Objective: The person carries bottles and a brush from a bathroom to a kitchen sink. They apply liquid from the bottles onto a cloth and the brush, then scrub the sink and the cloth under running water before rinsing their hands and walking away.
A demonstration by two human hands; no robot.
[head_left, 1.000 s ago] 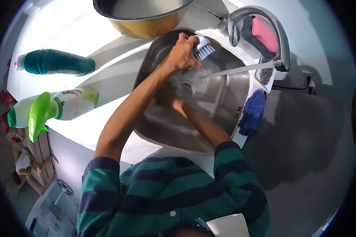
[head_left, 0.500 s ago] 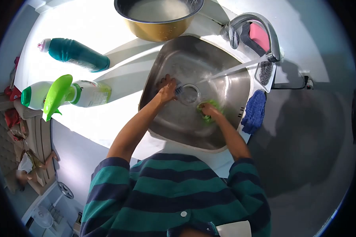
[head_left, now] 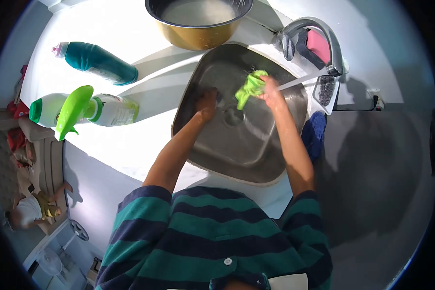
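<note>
Two hands work inside a steel sink [head_left: 256, 159]: the right hand [head_left: 274, 93] pinches a green cloth [head_left: 249, 88] up under water running from the faucet [head_left: 314, 34], while the left hand [head_left: 207, 102] is curled near the drain, apparently around a small brush that is hard to make out. Rinsing looks underway, not finished. Cleaner bottles [head_left: 99, 63] and a bowl [head_left: 198, 21] sit on the white tabletop [head_left: 130, 140].

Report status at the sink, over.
Right hand grips green cloth under the tap stream. Left hand low in the sink. Nothing blocking.
</note>
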